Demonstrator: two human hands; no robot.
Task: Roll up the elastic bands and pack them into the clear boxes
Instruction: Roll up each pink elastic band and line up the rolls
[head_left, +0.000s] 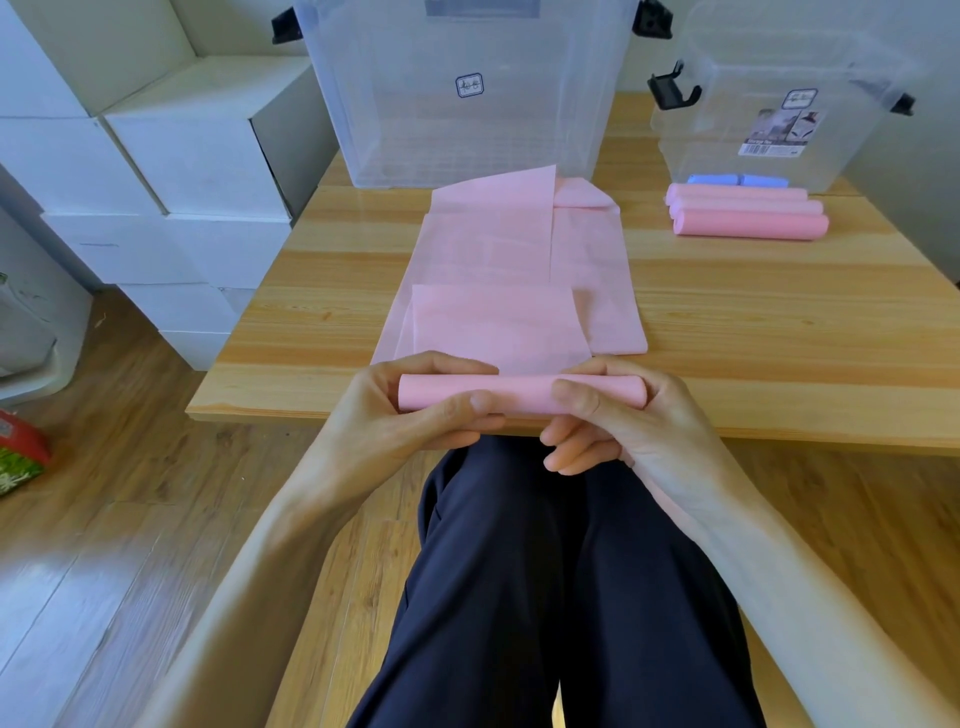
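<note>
A pink elastic band lies folded flat across the middle of the wooden table. Its near end is wound into a pink roll at the table's front edge. My left hand grips the roll's left part, thumb on top. My right hand grips the right part, thumb on top and fingers curled below. Three finished pink rolls lie side by side at the back right, with a blue roll behind them. A large clear box stands at the back centre and a smaller clear box at the back right.
White cardboard boxes are stacked on the floor left of the table. A red and green packet lies on the wooden floor at the far left. My legs in dark trousers sit under the table's front edge.
</note>
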